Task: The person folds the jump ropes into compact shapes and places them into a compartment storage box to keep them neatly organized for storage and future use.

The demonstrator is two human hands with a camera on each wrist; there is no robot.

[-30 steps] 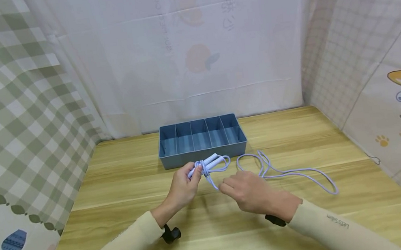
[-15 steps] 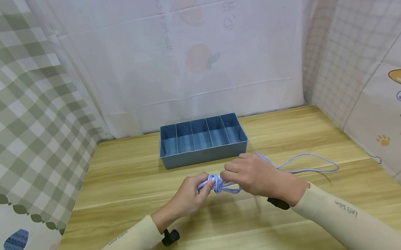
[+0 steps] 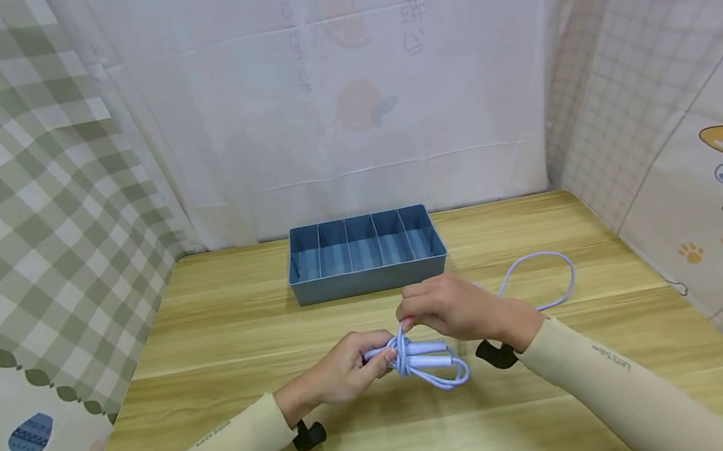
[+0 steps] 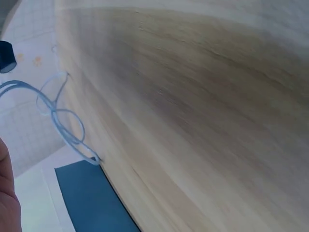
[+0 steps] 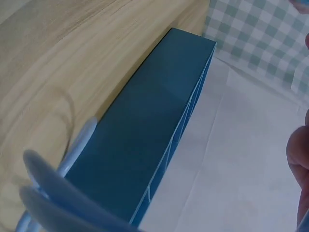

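A lavender jump rope (image 3: 430, 361) has its two handles lying side by side, with cord wound round their middle. My left hand (image 3: 350, 366) grips the handles and windings at their left end. Just above the windings, my right hand (image 3: 446, 308) pinches the cord and pulls it up taut. The loose cord (image 3: 539, 254) trails behind the right wrist as a loop on the table. Looped cord (image 4: 59, 126) crosses the left side of the left wrist view. In the right wrist view, blurred cord (image 5: 72, 203) runs close to the camera.
A blue-grey box (image 3: 374, 281) with several compartments stands behind the hands on the wooden table (image 3: 229, 291). A checked curtain (image 3: 30, 157) hangs at the left, a white sheet (image 3: 225, 122) at the back, a patterned sheet (image 3: 673, 171) at the right.
The right hand has brought the cord round the handles and now holds it above them. The left hand has turned the handles and shifted slightly right. Less loose cord lies on the table.
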